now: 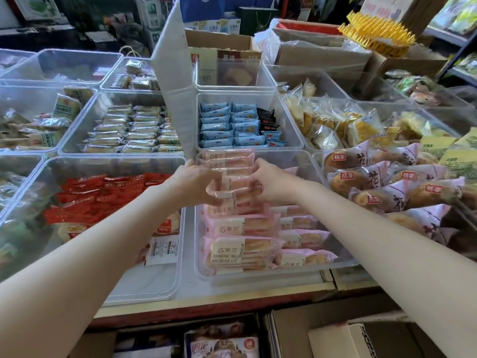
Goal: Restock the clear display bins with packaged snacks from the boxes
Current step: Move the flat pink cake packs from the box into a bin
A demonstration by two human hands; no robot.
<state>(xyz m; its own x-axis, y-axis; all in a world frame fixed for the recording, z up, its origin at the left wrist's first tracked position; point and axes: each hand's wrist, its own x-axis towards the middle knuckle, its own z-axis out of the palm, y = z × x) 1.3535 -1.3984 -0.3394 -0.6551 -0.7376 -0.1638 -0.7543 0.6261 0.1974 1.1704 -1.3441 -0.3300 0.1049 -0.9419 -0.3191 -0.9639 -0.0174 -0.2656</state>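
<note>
**Both hands on a row of pink snack packs in the front centre bin**

At the counter's front left, a clear bin (108, 166) holds red packets (103, 195) toward its back, with a white-labelled pack (165, 250) near its right wall. Behind it, another bin carries rows of pale, clear-wrapped bars (129, 130). A white panel (175, 81) stands upright between the columns of bins.

The left hand (193, 186) curls its fingers round the left side of an upright row of pink snack packs (229, 182), and the right hand (268, 183) grips the same row from the right, fingers bent onto the wrappers. The row sits in the back half of the front centre bin (258, 276); more pink packs (240, 250) lie stacked in its front half.

Behind that bin, a smaller one holds blue packets (222, 125) and a few black ones (267, 116). Along the counter's right edge lie bagged buns with pink-and-white wrappers (361, 177). Below the counter's front edge sit open cardboard boxes (335, 334).
</note>
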